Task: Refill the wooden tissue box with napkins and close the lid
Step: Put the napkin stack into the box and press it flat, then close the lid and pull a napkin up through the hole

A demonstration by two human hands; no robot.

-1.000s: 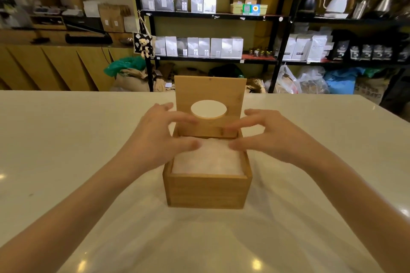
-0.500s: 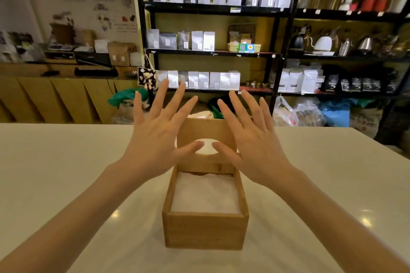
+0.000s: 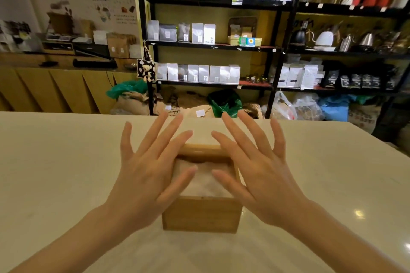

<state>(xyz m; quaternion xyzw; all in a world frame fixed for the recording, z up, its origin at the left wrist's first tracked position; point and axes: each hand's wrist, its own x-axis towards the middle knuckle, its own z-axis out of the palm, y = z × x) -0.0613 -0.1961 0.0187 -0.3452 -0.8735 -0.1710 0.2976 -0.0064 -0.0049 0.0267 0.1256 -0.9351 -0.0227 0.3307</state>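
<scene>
A square wooden tissue box (image 3: 200, 215) stands on the white table (image 3: 55, 173) in front of me. White napkins (image 3: 204, 180) fill it up to near the rim. Its hinged lid (image 3: 199, 149) shows only as a wooden edge at the back of the box, tipped forward over the opening. My left hand (image 3: 148, 173) and my right hand (image 3: 257, 173) hover over the box with fingers spread wide. The fingers lie on or just above the lid's edge; I cannot tell whether they touch it. Neither hand holds anything.
Beyond the table's far edge stand black shelves (image 3: 217, 44) with white pouches, kettles and jars. Sacks and green bags (image 3: 224, 102) lie on the floor below. A wooden counter (image 3: 55, 86) runs along the left wall.
My hands lifted off the napkins and opened flat. The lid, upright with its round hole facing me a second ago, has tipped forward under my fingers. My view rose, then dropped a little.
</scene>
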